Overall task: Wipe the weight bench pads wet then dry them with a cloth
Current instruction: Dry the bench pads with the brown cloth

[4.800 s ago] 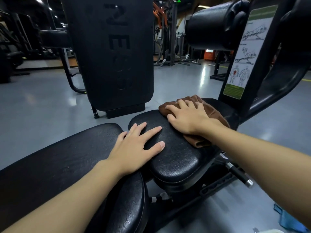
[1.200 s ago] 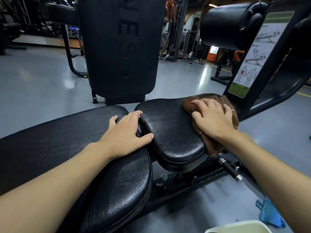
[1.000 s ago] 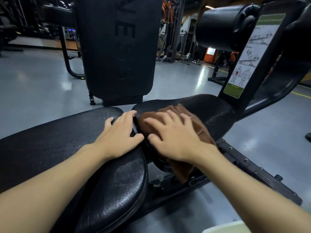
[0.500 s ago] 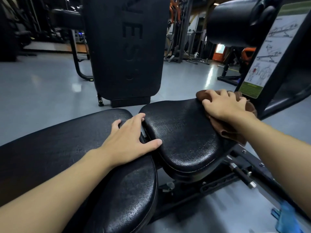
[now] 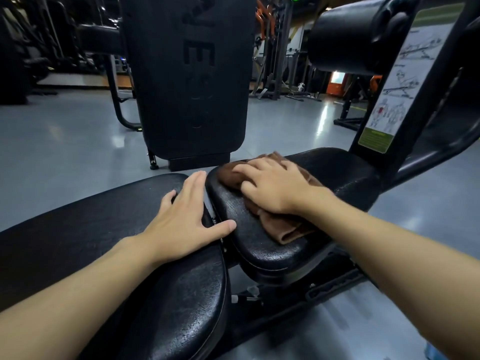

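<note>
On one pad (image 5: 262, 248), one cloth (image 5: 284, 229)

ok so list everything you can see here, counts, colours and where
seat pad: 1, black, centre right, under the cloth
long bench pad: 1, black, lower left, next to the seat pad
cloth: 1, brown, on the seat pad
upright pad: 1, black, centre, standing behind the other two pads
roller pad: 1, black, top right
exercise chart: 1, white and green, far right, upright
floor: 1, grey, glossy, all round
gym machines: several, dark with orange parts, far background
left hand: 1, flat on the end of the long bench pad, thumb reaching the seat pad
right hand: 1, pressing flat on the cloth
</note>
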A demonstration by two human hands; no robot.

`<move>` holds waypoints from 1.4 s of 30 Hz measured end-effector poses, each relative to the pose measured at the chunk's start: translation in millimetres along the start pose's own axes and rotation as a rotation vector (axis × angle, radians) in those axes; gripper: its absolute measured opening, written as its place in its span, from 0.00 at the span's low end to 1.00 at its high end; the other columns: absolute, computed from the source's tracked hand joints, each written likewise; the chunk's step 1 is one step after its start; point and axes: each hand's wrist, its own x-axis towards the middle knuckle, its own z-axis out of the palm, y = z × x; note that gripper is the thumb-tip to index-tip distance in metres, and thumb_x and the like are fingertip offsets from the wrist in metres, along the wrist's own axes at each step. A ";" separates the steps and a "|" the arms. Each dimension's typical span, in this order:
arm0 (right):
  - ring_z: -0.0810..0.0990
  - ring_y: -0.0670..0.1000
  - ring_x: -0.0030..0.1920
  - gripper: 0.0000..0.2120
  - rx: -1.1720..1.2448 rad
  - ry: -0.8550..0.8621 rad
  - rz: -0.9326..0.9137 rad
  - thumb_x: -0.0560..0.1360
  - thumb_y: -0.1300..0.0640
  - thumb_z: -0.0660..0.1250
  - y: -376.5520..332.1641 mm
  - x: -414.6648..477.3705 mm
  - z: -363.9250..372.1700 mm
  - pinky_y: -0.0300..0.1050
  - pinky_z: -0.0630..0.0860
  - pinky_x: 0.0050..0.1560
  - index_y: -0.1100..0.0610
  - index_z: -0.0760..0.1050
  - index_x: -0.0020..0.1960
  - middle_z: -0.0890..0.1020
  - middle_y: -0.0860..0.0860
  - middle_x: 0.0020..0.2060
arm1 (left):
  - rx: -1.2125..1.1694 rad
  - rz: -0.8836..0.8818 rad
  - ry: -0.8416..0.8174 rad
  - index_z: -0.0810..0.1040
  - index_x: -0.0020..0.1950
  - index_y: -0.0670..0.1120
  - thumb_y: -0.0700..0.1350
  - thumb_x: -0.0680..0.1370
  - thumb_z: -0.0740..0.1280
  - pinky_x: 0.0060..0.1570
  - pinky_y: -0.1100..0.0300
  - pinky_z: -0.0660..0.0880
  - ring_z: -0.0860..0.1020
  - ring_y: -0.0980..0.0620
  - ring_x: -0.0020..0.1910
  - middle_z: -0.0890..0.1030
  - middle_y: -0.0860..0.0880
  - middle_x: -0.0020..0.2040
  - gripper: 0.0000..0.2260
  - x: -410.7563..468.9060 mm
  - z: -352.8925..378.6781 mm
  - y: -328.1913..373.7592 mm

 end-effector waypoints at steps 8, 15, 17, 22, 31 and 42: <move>0.61 0.60 0.74 0.24 -0.061 -0.087 0.461 0.78 0.41 0.48 113.9 12.5 -24.7 0.67 0.52 0.72 0.39 0.59 0.74 0.64 0.53 0.74 | -0.013 0.004 -0.014 0.40 0.79 0.52 0.75 0.67 0.54 0.77 0.45 0.44 0.47 0.63 0.76 0.45 0.59 0.79 0.49 -0.9 -0.2 3.1; 0.66 0.62 0.71 0.22 -0.047 -0.166 0.257 0.79 0.43 0.48 36.2 58.8 -8.7 0.66 0.54 0.69 0.39 0.62 0.72 0.67 0.55 0.71 | -0.010 0.017 -0.007 0.41 0.79 0.52 0.75 0.67 0.52 0.76 0.44 0.45 0.49 0.61 0.76 0.45 0.60 0.78 0.48 -0.7 0.0 5.8; 0.65 0.61 0.72 0.24 -0.032 -0.183 0.134 0.78 0.43 0.48 4.4 66.6 0.0 0.67 0.53 0.70 0.38 0.59 0.74 0.65 0.54 0.73 | -0.004 0.021 0.003 0.41 0.79 0.51 0.73 0.70 0.49 0.76 0.44 0.46 0.48 0.62 0.76 0.45 0.59 0.79 0.45 -0.4 0.3 5.3; 0.56 0.58 0.77 0.25 -0.009 -0.172 -0.060 0.78 0.43 0.47 -32.7 31.4 5.8 0.70 0.48 0.71 0.36 0.56 0.75 0.60 0.51 0.77 | -0.129 -0.049 0.078 0.44 0.80 0.50 0.55 0.83 0.51 0.75 0.51 0.51 0.54 0.60 0.71 0.48 0.58 0.79 0.29 -2.6 -3.1 10.3; 0.69 0.64 0.70 0.21 -0.065 0.211 -0.109 0.75 0.44 0.56 -56.6 -127.8 14.7 0.68 0.61 0.67 0.43 0.73 0.66 0.75 0.52 0.67 | -0.195 -0.116 0.057 0.59 0.76 0.58 0.55 0.83 0.49 0.75 0.47 0.53 0.62 0.55 0.74 0.63 0.57 0.76 0.20 3.6 -5.6 11.5; 0.70 0.53 0.69 0.18 0.427 0.789 0.402 0.72 0.51 0.59 -17.9 -127.2 32.6 0.60 0.58 0.72 0.50 0.80 0.58 0.78 0.49 0.60 | 0.049 -0.156 -0.091 0.52 0.73 0.72 0.68 0.73 0.38 0.72 0.33 0.40 0.48 0.53 0.79 0.55 0.52 0.80 0.27 16.9 17.0 25.7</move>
